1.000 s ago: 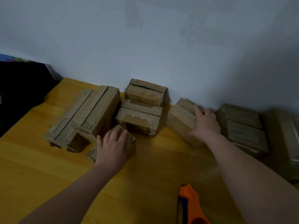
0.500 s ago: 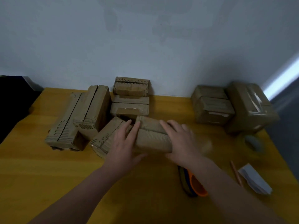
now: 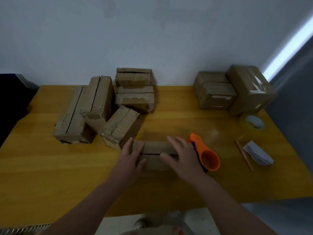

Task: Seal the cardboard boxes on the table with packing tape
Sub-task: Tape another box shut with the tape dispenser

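Yellow wood of the table (image 3: 42, 167) spreads out under both my hands. Far beyond my right fingers, against the wall, stands a large taped box (image 3: 250, 89) with glossy tape across its top. A smaller taped box (image 3: 215, 94) touches it on the side nearer my hands. Beyond my left fingers lies a cluster of untaped cartons. A long carton (image 3: 71, 119) lies farthest out to the left and a second long carton (image 3: 99, 97) leans against it. A tilted carton (image 3: 121, 126) has its near corner just beside my left fingertips. Further back, two stacked cartons (image 3: 134, 99) stand by the wall. The small cardboard box (image 3: 154, 150) sits directly between my hands near the front of the table, its top seam running from one hand to the other. My left hand (image 3: 130, 158) grasps its left end, fingers over the far side and thumb on the near face. My right hand (image 3: 183, 156) lies across its right end with fingers spread. It is blurred, so I cannot tell whether it clasps the box or only rests there. An orange tape dispenser (image 3: 207, 158) lies just beside my right fingers, touching or nearly touching them. Well out to the right are a roll of packing tape (image 3: 254, 123), a folded white paper (image 3: 258, 156) and a pencil (image 3: 244, 155), the last two side by side.
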